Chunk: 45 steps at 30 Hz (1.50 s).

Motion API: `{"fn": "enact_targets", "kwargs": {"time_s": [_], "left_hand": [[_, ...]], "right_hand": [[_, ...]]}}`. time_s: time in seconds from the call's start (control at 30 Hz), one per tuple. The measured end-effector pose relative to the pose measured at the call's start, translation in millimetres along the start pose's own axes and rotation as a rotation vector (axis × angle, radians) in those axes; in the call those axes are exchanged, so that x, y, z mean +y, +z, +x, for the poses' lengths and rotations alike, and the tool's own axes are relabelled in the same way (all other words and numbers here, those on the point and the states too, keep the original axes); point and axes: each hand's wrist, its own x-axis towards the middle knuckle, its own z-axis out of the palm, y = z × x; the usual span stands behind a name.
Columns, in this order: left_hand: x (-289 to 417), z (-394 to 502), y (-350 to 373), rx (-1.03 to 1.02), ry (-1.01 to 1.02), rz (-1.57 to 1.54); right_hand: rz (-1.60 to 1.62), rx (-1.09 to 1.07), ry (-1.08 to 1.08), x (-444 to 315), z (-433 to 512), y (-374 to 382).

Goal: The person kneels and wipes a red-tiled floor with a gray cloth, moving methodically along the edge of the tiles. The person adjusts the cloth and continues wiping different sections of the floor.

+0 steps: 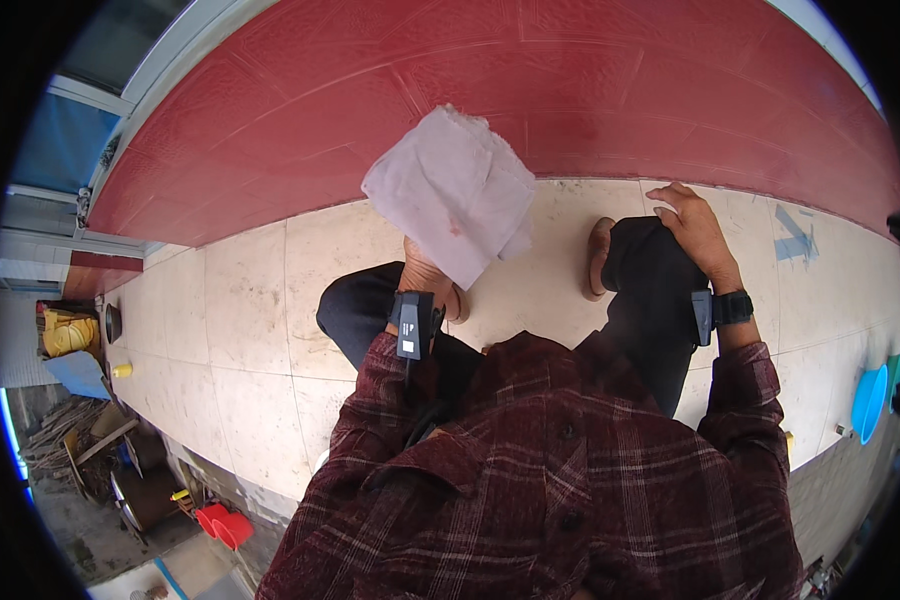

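A folded pale cloth [454, 187] with frayed edges and a small reddish stain is held up before the red tiled wall [585, 90]. Beneath it is my left hand [422, 262], its fingers hidden by the cloth. My right hand [691, 221] rests by my right knee, fingers partly spread, with nothing in it. Dark trousers [649, 300] cover my bent legs. Each wrist bears a black strapped device, the left wrist device [414, 324] and the right wrist device [720, 309].
Pale floor tiles [244, 300] run along the wall, with blue tape [795, 236] stuck at right. A blue basin [868, 405] stands at far right. Red buckets [229, 525] and a pile of sticks [67, 439] lie beyond the floor's edge at lower left. A framed window [67, 142] is at upper left.
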Motion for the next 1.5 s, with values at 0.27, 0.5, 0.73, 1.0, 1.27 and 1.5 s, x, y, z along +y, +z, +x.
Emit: {"fn": "enact_targets", "kwargs": {"time_s": [0.27, 0.5, 0.73, 1.0, 1.27, 1.5], "left_hand": [[30, 47, -22, -0.011, 0.194, 0.294], [162, 105, -10, -0.005, 0.561, 0.473], [285, 177, 64, 0.302, 0.928, 0.337], [160, 266, 136, 0.813, 1.292, 1.338], [67, 257, 163, 0.517, 1.533, 1.552], [78, 232, 99, 0.099, 1.48, 2.116]], "right_hand": [[0.057, 0.353, -0.18, -11, -20, 13], [-0.077, 0.509, -0.212, -23, -36, 18], [-0.01, 0.49, -0.172, -22, -30, 16], [0.01, 0.524, -0.165, -19, -26, 15], [0.043, 0.516, -0.132, -13, -25, 10], [0.065, 0.506, -0.126, -11, -30, 9]]}}
